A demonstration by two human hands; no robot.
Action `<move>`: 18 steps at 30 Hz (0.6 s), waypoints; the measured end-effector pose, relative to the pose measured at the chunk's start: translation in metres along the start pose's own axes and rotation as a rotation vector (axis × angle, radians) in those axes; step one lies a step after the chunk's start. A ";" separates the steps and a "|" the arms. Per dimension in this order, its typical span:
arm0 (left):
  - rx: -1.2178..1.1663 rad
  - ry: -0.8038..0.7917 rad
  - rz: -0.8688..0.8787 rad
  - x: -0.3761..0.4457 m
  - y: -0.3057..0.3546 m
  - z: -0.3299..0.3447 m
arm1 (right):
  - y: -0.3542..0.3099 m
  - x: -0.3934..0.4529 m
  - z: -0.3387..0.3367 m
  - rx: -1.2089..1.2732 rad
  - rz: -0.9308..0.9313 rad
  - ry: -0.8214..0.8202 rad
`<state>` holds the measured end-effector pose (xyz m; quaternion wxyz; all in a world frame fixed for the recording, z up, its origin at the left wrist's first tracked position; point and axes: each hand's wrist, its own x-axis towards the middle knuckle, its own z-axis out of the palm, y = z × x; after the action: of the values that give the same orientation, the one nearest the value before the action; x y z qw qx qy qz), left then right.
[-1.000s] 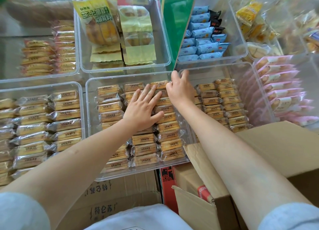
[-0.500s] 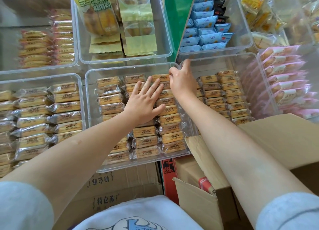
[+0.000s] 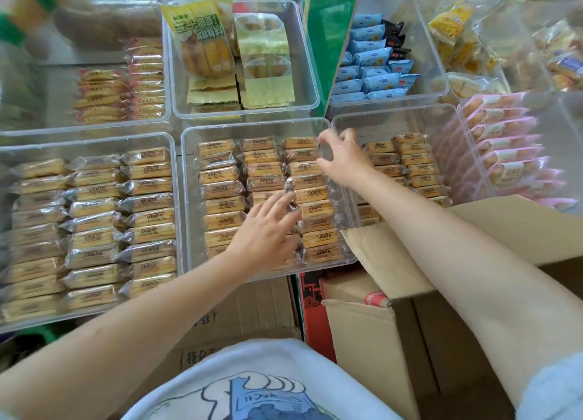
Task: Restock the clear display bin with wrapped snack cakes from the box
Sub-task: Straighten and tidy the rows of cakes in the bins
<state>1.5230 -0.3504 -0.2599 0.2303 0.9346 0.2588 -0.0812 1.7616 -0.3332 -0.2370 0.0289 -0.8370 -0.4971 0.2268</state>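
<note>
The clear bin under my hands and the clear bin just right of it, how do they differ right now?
The centre bin holds three full columns of wrapped cakes; the right bin shows two columns, bare at the back. Both hands, left and right, are over the centre bin. A cardboard box overlaps the right bin's front. Both hold brown-labelled cakes.

A snack shop: clear display bins (image 3: 186, 198) of wrapped cakes (image 3: 220, 205), cardboard stock boxes (image 3: 410, 255).

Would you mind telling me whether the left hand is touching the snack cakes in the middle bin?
Touching. In the head view the left hand lies flat on the snack cakes, fingers pressed onto the wrappers with no gap.
</note>
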 end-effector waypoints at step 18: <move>0.013 -0.010 -0.087 -0.014 0.023 0.029 | 0.004 -0.073 0.018 -0.360 0.053 -0.249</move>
<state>1.5223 -0.3883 -0.2727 0.2217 0.9235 0.2973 -0.0977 1.7283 -0.4002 -0.2284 -0.1889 -0.8070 -0.5070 0.2368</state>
